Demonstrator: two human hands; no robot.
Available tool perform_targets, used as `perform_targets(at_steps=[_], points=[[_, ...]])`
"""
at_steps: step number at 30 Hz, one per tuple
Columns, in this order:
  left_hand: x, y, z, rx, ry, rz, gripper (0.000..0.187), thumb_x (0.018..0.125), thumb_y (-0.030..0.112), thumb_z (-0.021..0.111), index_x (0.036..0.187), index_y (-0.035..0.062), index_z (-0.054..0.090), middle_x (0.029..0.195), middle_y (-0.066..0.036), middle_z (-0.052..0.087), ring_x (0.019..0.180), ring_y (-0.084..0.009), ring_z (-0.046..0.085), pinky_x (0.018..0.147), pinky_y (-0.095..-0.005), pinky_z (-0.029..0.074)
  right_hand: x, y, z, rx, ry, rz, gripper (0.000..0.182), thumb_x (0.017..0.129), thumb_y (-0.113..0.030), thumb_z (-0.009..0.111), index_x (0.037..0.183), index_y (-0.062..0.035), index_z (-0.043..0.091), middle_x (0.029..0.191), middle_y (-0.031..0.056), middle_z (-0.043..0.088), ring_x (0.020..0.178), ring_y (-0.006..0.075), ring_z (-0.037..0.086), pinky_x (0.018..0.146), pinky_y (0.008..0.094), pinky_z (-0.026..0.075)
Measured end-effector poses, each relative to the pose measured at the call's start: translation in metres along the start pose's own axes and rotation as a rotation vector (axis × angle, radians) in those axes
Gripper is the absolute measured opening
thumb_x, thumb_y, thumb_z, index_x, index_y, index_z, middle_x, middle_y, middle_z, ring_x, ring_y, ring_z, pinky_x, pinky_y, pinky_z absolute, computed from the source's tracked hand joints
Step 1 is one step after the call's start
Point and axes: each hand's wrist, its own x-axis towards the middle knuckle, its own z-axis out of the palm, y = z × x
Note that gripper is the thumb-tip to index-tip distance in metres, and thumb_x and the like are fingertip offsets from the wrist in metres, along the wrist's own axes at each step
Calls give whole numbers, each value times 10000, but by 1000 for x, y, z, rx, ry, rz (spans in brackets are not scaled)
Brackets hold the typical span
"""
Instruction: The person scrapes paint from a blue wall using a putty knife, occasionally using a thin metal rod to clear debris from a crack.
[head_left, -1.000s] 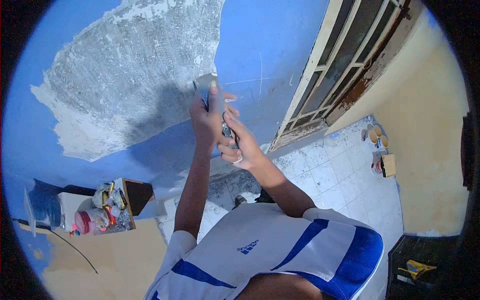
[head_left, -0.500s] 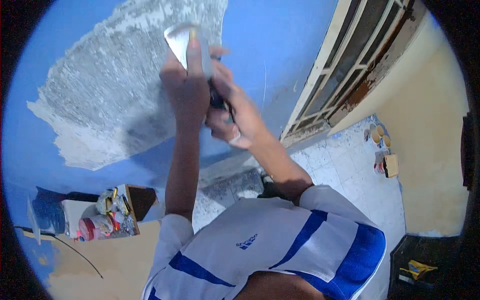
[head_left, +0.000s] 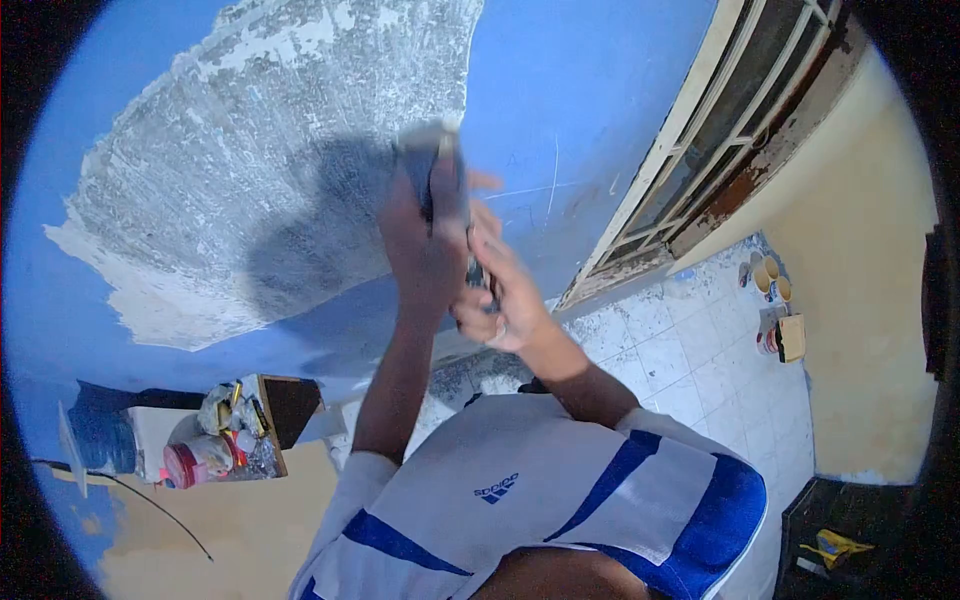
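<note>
A scraper [head_left: 424, 138] with a broad metal blade is held up against the wall, blurred by motion. My left hand [head_left: 425, 245] is closed round its upper part, one digit stretched along the blade. Lower down and to the right, my right hand [head_left: 508, 292] wraps the dark handle, which the fingers mostly hide. The blade overlaps the right side of a bare grey patch [head_left: 230, 190], where the paint is gone from the blue wall [head_left: 570, 90].
A barred window [head_left: 690, 150] is at the right. Cups [head_left: 768, 275] and a box [head_left: 791, 338] stand on the tiled floor [head_left: 690, 345]. Lower left, an open wooden box [head_left: 290, 405] adjoins a cluttered shelf with a pink-lidded jar [head_left: 182, 466]. A yellow item [head_left: 838, 547] lies on a dark surface.
Both hands and the scraper have moved down and right across the wall. The blade, facing me broadly before, now shows more edge-on. The view has shifted slightly.
</note>
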Motion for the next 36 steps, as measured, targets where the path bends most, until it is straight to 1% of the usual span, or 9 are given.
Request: perform_targets(at_steps=[2, 5, 10, 13, 16, 20, 23, 28, 36], points=[[17, 13, 6, -118, -13, 94, 330, 1001, 279, 477, 947, -40, 541, 729, -103, 684, 520, -131, 620, 471, -276, 479, 3, -11, 13, 13, -1, -29, 289, 1017, -430, 376, 972, -185, 522, 570, -40, 386, 333, 57, 257, 300, 202, 172], [0, 8, 4, -71, 97, 10, 320, 1002, 270, 473, 957, -39, 545, 721, -111, 688, 502, -130, 613, 462, -280, 478, -6, 0, 13, 91, 105, 61, 298, 1018, -434, 371, 970, -180, 520, 573, -39, 387, 333, 59, 262, 302, 199, 170], [-20, -27, 5, -114, 35, -72, 312, 994, 272, 493, 893, -3, 601, 734, -114, 696, 530, -133, 631, 475, -285, 484, -20, 16, -19, 61, 51, 125, 234, 1011, -436, 389, 1216, -339, 446, 559, -31, 339, 342, 61, 240, 309, 212, 172], [-14, -22, 4, -26, 30, -1, 320, 994, 258, 481, 881, -18, 598, 728, -116, 698, 521, -135, 631, 470, -281, 487, -14, 20, -12, 134, 78, 120, 281, 1012, -441, 382, 1275, -347, 417, 558, -33, 342, 345, 58, 243, 311, 202, 165], [22, 6, 8, 276, 94, 319, 325, 995, 245, 463, 869, -27, 589, 722, -110, 699, 515, -134, 631, 463, -279, 488, 3, -17, 9, 84, 142, 42, 302, 1004, -467, 382, 999, -222, 559, 542, -34, 348, 330, 64, 257, 296, 212, 169], [46, 42, 11, -24, 36, 150, 303, 997, 257, 466, 933, -17, 580, 708, -106, 693, 524, -131, 634, 464, -276, 487, 16, -39, 32, 3, -148, -17, 385, 1002, -493, 358, 909, -179, 561, 550, -47, 380, 333, 60, 253, 279, 221, 165], [13, 6, 4, -7, 62, 80, 315, 1000, 279, 467, 1006, -15, 580, 727, -108, 693, 520, -129, 624, 471, -267, 480, 0, -10, 9, 129, 56, 138, 405, 1003, -493, 351, 897, -151, 541, 548, -50, 369, 331, 65, 240, 282, 216, 160], [-12, -18, 3, -5, 8, 3, 360, 1010, 316, 442, 1082, -12, 569, 772, -101, 699, 520, -138, 615, 501, -265, 484, -9, 11, -19, 137, -25, 113, 359, 1017, -465, 323, 995, -175, 533, 580, -42, 352, 344, 62, 233, 294, 203, 152], [24, 28, 13, -23, 14, -12, 227, 1000, 185, 450, 997, -18, 552, 733, -113, 695, 496, -124, 625, 433, -267, 473, -1, -18, 19, 106, -56, 41, 259, 1015, -441, 371, 1159, -256, 482, 593, -22, 362, 345, 60, 253, 304, 197, 149]])
